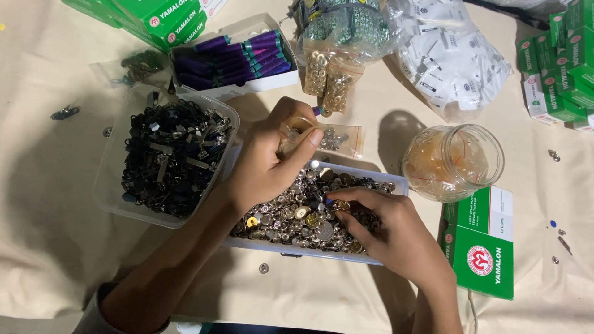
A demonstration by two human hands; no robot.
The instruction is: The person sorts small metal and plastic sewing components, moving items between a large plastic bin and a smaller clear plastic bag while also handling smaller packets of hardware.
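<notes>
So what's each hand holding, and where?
The left hand pinches a small clear plastic bag by its upper edge. The right hand pinches a small metal button with its fingertips.

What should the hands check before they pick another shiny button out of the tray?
1. Left hand holds the small clear bag up over the tray: ok.
2. Bag mouth open wide enough: cannot tell, fingers hide it.
3. Right hand is down in the buttons, fingertips pinching at one: ok, but whether the grip holds just one: cannot tell.
4. Button tray sits flat on the cloth: ok.
5. Glass jar stands upright, apart from the right hand: ok.
6. Loose studs lie on the cloth outside the tray: not ok, they may get lost.
</notes>
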